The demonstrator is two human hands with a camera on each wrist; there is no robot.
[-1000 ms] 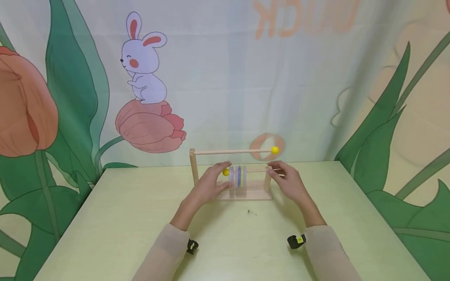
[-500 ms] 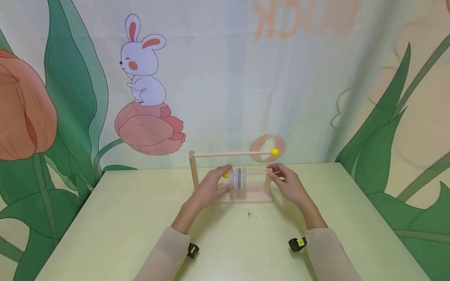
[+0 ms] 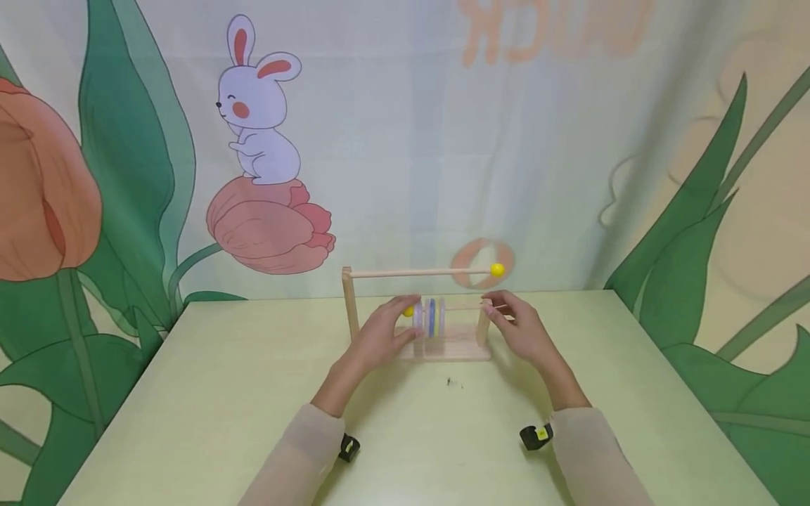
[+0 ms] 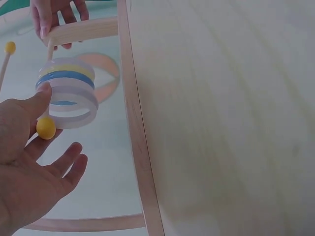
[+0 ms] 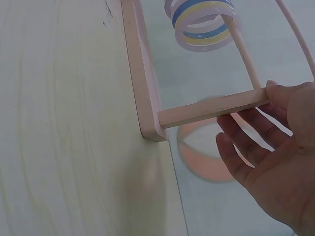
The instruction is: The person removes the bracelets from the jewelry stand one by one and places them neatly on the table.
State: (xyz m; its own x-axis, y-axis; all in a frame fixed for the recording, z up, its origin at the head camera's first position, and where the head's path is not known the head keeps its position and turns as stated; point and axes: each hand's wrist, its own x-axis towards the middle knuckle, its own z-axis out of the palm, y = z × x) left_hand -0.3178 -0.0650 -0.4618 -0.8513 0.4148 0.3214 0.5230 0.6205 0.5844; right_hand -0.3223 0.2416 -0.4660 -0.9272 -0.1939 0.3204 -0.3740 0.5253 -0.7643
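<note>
A wooden rack stands on the table, its base (image 3: 458, 349) carrying a tall post (image 3: 349, 302) at left and a short post (image 5: 211, 109) at right. Several white, blue and yellow rings (image 4: 69, 78) hang on the lower rod (image 5: 243, 54), which ends in a yellow ball (image 4: 46, 128). My left hand (image 3: 378, 334) holds the rings at their left side, thumb in front and the index finger behind the ball. The right hand (image 3: 520, 327) pinches the top of the short post between thumb and fingers, its lower fingers loosely bent.
An upper rod (image 3: 418, 273) runs from the tall post to another yellow ball (image 3: 497, 269), above both hands. Small dark marks (image 3: 449, 381) lie on the table (image 3: 221, 407) before the base. A printed curtain (image 3: 392, 140) hangs behind the table.
The left hand has shifted slightly right, covering more of the lower yellow ball. My right hand keeps its place at the short post. The head view bobs a little.
</note>
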